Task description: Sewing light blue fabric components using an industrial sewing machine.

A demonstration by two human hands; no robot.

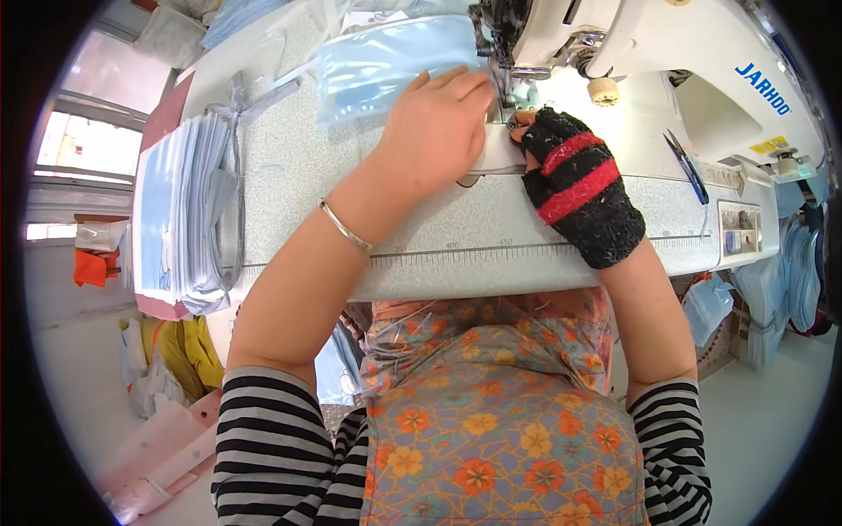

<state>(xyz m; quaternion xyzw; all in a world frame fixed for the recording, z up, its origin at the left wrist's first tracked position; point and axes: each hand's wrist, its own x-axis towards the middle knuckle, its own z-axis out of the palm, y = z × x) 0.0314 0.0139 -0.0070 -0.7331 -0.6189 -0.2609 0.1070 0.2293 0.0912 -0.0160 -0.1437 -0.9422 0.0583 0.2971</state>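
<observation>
Bits (731,242) in tray (740,261), right hand (581,186) gloved

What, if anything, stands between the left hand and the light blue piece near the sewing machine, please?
Nothing visible does: the left hand rests directly on the light blue piece, at its near right corner.

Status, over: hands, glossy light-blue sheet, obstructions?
Bare left hand on sheet. Right hand in black-and-red knit glove, near needle end of white sewing machine. Slim dark pointed tool right, clear of sheet.
</observation>
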